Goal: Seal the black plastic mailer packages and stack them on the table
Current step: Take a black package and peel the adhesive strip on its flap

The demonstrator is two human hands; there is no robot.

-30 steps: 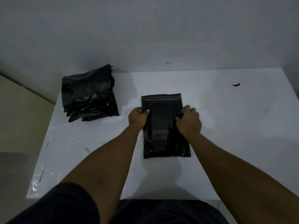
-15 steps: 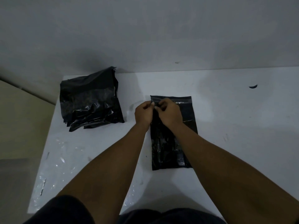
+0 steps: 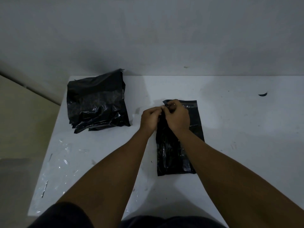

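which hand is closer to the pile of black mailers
Left. The left hand is right of the pile; the right hand is farther right. Both pinch the flat mailer.

A table (image 3: 246, 145) fills the middle and lower frame, its far edge against the wall (image 3: 148, 38) across the top. A mailer (image 3: 171, 155) lies flat on the table just right of centre, its long side running up the frame. A pile of mailers (image 3: 95, 102) sits on the table at centre left, well apart from it. The left hand (image 3: 150, 118) and right hand (image 3: 177, 116) meet at the mailer's upper left corner, pinching its edge. A small scrap (image 3: 262, 94) lies at the table's upper right. Plastic film (image 3: 60, 162) lies on the table's lower left.
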